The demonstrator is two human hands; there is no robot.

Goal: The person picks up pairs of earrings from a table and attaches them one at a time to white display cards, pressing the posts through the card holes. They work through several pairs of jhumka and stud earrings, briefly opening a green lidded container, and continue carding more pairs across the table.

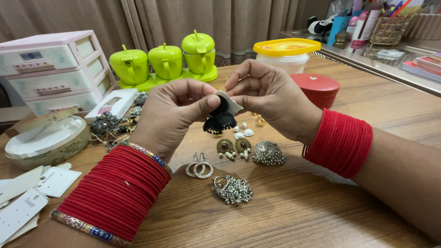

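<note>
My left hand (pixel 170 115) and my right hand (pixel 268 94) meet above the wooden table (pixel 321 202). Between their fingertips they hold a small white card (pixel 231 104) with a black bell-shaped earring (pixel 220 121) hanging from it. My left thumb presses on the earring's black top. Stacks of red bangles cover both wrists. On the table just below lie a round gold earring pair (pixel 233 147), a silver dome earring (pixel 269 153), a pair of silver ring earrings (pixel 199 168) and a silver filigree piece (pixel 233 189).
A white oval box (pixel 46 142) and blank white cards (pixel 27 193) lie at the left. Behind stand a pink drawer unit (pixel 57 69), three green apple-shaped pots (pixel 165 62), a yellow-lidded tub (pixel 287 53) and a red round box (pixel 317 88). More jewellery (pixel 108 125) is piled left of my hand.
</note>
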